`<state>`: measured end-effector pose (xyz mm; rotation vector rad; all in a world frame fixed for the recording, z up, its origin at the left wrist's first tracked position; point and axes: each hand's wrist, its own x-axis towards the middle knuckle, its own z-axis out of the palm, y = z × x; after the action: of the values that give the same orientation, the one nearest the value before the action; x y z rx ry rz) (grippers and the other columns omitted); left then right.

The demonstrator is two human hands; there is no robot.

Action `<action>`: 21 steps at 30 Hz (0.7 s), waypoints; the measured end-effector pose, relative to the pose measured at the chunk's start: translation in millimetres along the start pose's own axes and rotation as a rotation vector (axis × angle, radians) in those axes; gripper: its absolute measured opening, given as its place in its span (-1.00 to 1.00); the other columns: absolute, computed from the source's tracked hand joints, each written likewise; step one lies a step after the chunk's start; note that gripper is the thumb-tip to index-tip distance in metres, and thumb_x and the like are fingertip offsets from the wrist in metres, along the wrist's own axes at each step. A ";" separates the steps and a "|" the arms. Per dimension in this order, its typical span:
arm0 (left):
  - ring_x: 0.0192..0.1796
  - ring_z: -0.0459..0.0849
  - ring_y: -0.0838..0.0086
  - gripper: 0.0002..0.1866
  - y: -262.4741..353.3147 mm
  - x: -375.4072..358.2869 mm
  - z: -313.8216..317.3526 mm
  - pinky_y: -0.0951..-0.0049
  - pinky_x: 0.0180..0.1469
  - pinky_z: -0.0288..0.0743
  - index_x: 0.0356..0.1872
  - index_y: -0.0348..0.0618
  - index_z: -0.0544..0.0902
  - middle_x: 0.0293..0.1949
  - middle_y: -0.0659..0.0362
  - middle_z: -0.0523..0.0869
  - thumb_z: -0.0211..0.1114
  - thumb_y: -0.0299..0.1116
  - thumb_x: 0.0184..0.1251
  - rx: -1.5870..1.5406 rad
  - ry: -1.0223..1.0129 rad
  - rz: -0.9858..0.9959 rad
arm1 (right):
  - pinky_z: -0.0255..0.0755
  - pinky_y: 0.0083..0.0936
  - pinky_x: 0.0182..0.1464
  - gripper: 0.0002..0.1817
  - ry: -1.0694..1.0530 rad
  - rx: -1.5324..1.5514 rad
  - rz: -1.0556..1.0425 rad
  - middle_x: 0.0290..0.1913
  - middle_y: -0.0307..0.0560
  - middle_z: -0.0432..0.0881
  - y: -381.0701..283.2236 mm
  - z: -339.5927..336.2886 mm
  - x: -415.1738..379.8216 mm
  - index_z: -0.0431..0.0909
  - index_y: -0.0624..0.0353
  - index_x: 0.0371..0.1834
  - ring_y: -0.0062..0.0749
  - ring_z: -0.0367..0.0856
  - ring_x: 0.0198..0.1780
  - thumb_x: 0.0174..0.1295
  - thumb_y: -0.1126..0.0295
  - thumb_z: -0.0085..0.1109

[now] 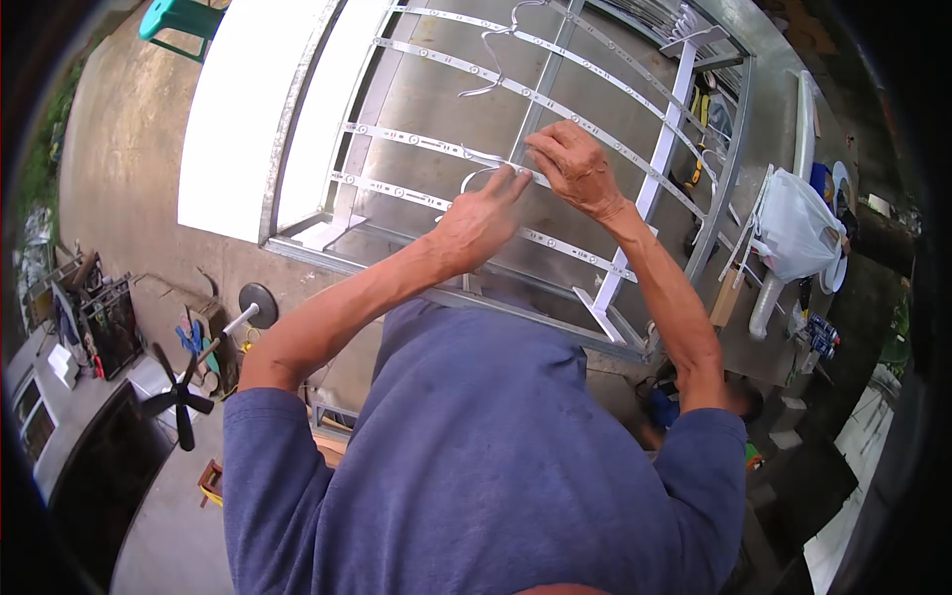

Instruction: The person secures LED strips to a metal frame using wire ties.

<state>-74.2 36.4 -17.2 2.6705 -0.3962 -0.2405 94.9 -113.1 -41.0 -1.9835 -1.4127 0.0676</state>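
A large metal panel (446,109) with several thin white LED strips lies in a grey frame (288,139) in front of me. My left hand (476,223) rests fingers-forward on one strip (416,144), its fingertips touching a thin wire. My right hand (573,164) pinches the same strip just right of the left fingertips. White wires (496,55) loop across the upper strips. Both my arms reach out from a blue shirt.
A white sheet (248,109) leans at the frame's left. A white plastic bag (798,233) and tools (699,164) sit at the right. A black fan blade (178,397), a barbell plate (258,305), cluttered crates (104,322) and a green stool (178,18) stand on the concrete floor.
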 end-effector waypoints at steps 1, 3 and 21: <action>0.55 0.28 0.01 -0.90 0.9 -1.1 -1.6 0.22 -0.04 0.79 -0.38 -0.18 0.78 0.51 -0.09 0.38 0.31 -0.48 0.14 -0.001 -0.020 -0.007 | 0.55 -0.28 -0.06 -0.82 -0.038 0.002 0.004 -0.23 -0.11 0.64 -5.6 1.6 -9.3 0.70 0.14 -0.15 -0.16 0.64 -0.15 0.18 0.45 0.40; 0.55 0.28 0.02 -0.89 0.5 -1.2 -4.2 0.22 -0.04 0.79 -0.36 -0.16 0.79 0.52 -0.08 0.37 0.31 -0.49 0.13 0.006 -0.055 -0.008 | 0.54 -0.27 -0.09 -0.81 -0.104 -0.005 0.012 -0.23 -0.10 0.64 -13.0 2.3 -25.4 0.68 0.15 -0.15 -0.15 0.64 -0.15 0.18 0.44 0.41; 0.56 0.28 0.02 -0.87 -2.2 -0.3 1.7 0.23 -0.01 0.78 -0.35 -0.11 0.80 0.54 -0.03 0.35 0.33 -0.54 0.13 0.002 -0.009 -0.004 | 0.52 -0.30 -0.07 -0.73 -0.055 -0.145 0.140 -0.18 -0.12 0.68 -13.3 1.0 -52.2 0.67 0.13 -0.06 -0.18 0.65 -0.13 0.17 0.42 0.44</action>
<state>-74.3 37.8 -19.6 2.6732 -0.3935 -0.2534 62.5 -154.7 -52.0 -2.2136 -1.3441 0.0848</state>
